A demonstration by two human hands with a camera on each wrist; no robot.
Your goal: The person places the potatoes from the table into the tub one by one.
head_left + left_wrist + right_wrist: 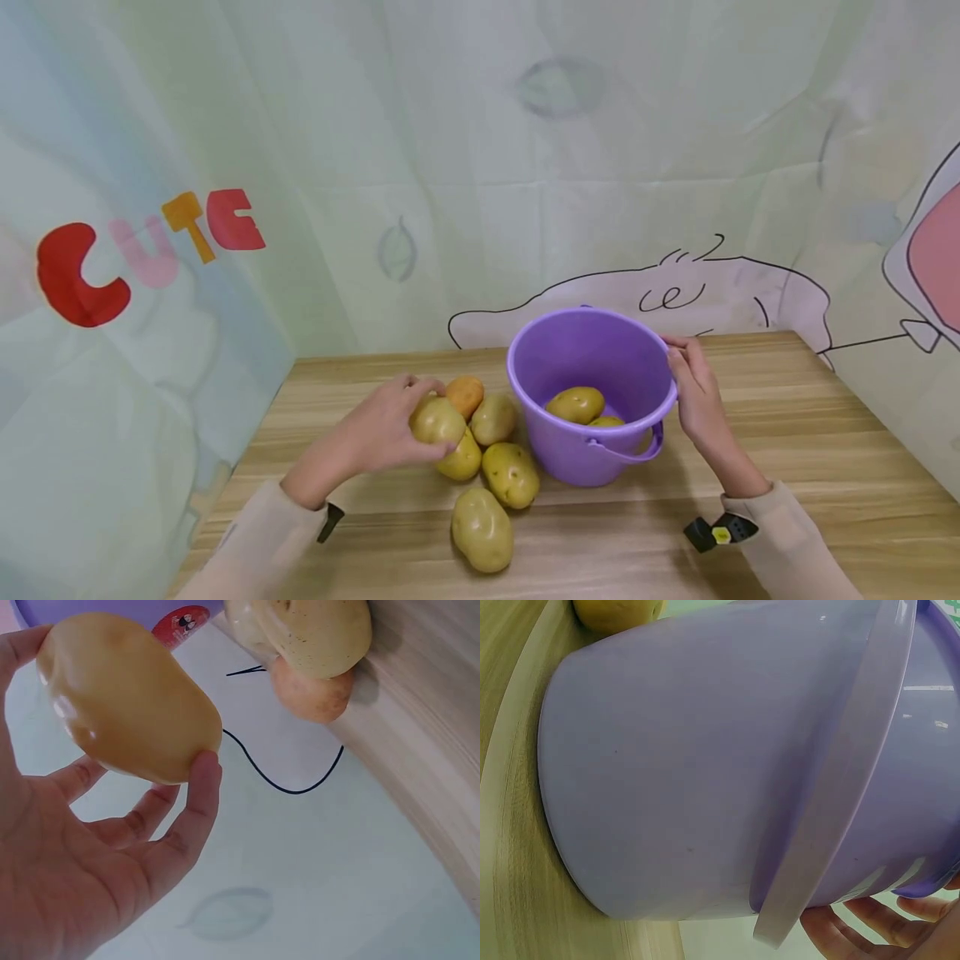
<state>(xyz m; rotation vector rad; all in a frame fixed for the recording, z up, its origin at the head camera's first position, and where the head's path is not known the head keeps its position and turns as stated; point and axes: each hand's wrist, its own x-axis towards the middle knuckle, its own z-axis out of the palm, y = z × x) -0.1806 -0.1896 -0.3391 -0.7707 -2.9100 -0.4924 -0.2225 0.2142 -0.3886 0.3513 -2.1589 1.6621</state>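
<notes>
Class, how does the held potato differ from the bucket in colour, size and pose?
Colour: the held potato is yellowish; the bucket is purple.
Size: the potato is much smaller than the bucket.
Pose: the left grip holds the potato, while the bucket stands on the table.
Shared: both look smooth and shiny.

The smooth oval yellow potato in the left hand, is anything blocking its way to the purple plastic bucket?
Yes: a smooth oval brownish-yellow potato lies between the held potato and the bucket; the bucket's side also rises there. Nothing visible covers its open top.
</notes>
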